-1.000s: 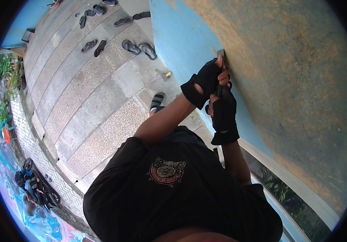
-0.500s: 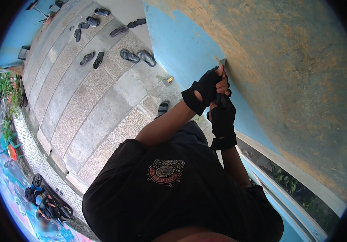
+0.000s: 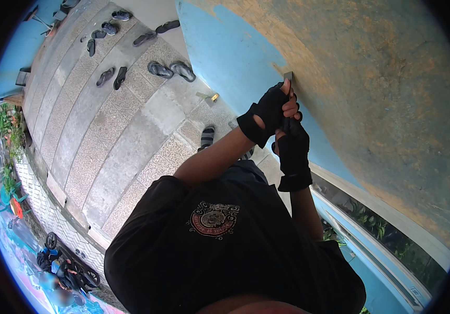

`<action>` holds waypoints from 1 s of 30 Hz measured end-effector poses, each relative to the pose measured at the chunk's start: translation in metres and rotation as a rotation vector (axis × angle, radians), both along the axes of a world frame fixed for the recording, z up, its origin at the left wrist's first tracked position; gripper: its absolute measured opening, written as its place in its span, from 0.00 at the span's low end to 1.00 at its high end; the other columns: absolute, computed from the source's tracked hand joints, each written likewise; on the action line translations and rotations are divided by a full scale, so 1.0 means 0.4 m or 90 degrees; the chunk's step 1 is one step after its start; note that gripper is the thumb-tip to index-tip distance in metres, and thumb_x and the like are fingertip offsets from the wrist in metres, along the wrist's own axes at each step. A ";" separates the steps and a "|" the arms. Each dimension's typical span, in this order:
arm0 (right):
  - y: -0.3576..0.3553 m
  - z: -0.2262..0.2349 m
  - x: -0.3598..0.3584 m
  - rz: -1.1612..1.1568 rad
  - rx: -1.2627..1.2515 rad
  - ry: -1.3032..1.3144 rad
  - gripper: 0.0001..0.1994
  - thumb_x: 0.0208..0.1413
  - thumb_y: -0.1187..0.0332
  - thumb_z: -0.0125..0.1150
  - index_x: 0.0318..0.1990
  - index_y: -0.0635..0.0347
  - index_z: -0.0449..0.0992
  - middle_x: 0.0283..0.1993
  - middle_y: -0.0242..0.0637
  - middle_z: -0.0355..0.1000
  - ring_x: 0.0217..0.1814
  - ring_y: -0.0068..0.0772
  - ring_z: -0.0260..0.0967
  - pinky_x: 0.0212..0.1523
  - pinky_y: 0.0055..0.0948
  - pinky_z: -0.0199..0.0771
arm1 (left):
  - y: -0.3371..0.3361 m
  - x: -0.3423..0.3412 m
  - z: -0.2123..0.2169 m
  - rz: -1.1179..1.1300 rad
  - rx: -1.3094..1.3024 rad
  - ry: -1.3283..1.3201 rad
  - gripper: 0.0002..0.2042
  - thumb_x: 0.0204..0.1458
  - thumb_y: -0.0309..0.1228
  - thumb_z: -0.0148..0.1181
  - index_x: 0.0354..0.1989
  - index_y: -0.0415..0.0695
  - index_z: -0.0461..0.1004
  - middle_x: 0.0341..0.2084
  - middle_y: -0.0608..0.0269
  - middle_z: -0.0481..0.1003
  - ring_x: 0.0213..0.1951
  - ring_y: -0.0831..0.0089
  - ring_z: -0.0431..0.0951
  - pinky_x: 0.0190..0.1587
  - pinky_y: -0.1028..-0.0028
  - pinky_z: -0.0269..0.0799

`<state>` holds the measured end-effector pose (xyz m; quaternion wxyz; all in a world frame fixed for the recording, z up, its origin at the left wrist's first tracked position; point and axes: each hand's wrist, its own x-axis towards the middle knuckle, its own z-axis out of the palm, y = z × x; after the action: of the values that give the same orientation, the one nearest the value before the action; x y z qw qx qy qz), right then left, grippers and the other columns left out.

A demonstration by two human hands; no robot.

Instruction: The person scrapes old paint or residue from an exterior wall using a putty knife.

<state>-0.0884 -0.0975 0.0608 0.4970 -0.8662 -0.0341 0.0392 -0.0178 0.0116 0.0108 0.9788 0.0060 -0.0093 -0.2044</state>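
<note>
A scraper (image 3: 288, 76) with a flat grey metal blade has its edge against the wall (image 3: 235, 44), where light blue paint meets a wide bare brownish-yellow patch (image 3: 377, 94). My left hand (image 3: 273, 115), in a black fingerless glove, is closed around it just behind the blade, the thumb stretched along it. Below, my right hand (image 3: 294, 152), gloved the same way, closes on the dark handle. Most of that handle is hidden by the fingers.
Several sandals (image 3: 170, 69) lie about the tiled floor (image 3: 125, 146). A small yellow-and-grey object (image 3: 214, 98) sits near the wall's foot. At right, a window ledge (image 3: 335, 183) runs below the wall. People with a motorcycle (image 3: 81, 275) are far off, lower left.
My view has shifted slightly, moving the floor and sandals leftward in it. The scraper blade sits slightly higher in view, and more of its face shows. Both hands keep their hold.
</note>
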 end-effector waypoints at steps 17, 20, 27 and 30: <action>0.005 0.039 0.018 0.039 0.046 0.074 0.05 0.54 0.76 0.54 0.39 0.61 0.71 0.19 0.24 0.59 0.18 0.16 0.57 0.20 0.22 0.58 | 0.000 0.015 0.018 0.009 -0.019 0.003 0.19 0.65 0.52 0.44 0.31 0.51 0.70 0.12 0.72 0.57 0.16 0.77 0.59 0.33 0.67 0.66; 0.023 0.050 0.024 0.039 0.092 0.068 0.13 0.51 0.77 0.57 0.46 0.65 0.73 0.30 0.35 0.69 0.33 0.26 0.66 0.37 0.27 0.69 | 0.015 0.016 0.033 0.029 0.015 0.041 0.20 0.65 0.51 0.44 0.30 0.51 0.71 0.12 0.72 0.58 0.16 0.76 0.60 0.33 0.66 0.66; 0.026 0.013 0.045 0.034 0.050 0.039 0.03 0.55 0.77 0.55 0.35 0.58 0.72 0.18 0.24 0.59 0.18 0.16 0.58 0.18 0.21 0.56 | 0.020 0.035 0.016 0.059 -0.010 0.050 0.18 0.64 0.50 0.49 0.30 0.49 0.66 0.14 0.70 0.58 0.18 0.73 0.63 0.35 0.61 0.69; 0.016 0.065 0.019 -0.022 0.139 0.231 0.09 0.51 0.75 0.59 0.40 0.65 0.73 0.26 0.33 0.68 0.28 0.23 0.65 0.30 0.27 0.67 | 0.009 0.015 0.013 0.031 -0.012 0.046 0.18 0.64 0.51 0.48 0.30 0.50 0.65 0.14 0.70 0.58 0.18 0.74 0.62 0.35 0.62 0.69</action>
<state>-0.0807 -0.0912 0.0869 0.5866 -0.7863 0.0666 0.1820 -0.0116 0.0153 0.0161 0.9832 -0.0101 0.0241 -0.1804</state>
